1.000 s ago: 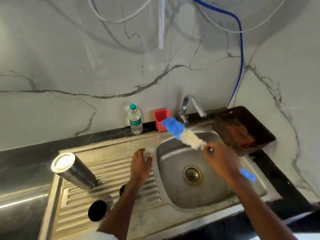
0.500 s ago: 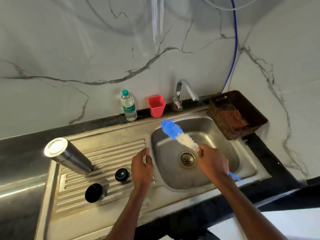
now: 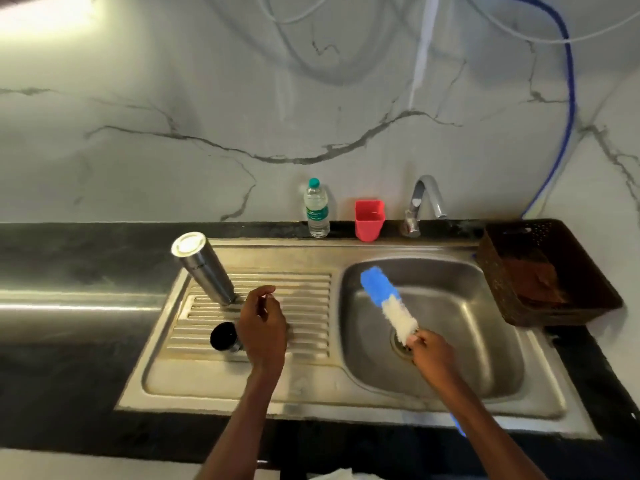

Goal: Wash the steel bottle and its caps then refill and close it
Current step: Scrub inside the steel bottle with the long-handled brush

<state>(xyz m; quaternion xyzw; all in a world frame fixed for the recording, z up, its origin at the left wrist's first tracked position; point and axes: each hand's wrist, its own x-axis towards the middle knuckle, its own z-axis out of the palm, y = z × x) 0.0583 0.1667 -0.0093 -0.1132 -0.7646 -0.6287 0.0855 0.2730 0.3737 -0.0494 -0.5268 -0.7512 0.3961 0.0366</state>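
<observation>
Right grip clasping bottle brush, handle hidden, left hand loosely open, half-covering black cap

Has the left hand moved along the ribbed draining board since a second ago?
Yes. The left hand has shifted leftward, away from the basin, toward the steel bottle.

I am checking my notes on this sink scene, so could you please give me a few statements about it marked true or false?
1. The right hand holds the bottle brush over the sink basin. True.
2. The steel bottle stands inside the basin. False: it stands upside down on the drainboard.
3. The left hand grips the steel bottle. False: it hovers over the drainboard, holding nothing visible.
4. A black cap lies on the drainboard beside the left hand. True.
5. The red cup stands between the plastic water bottle and the tap. True.
</observation>
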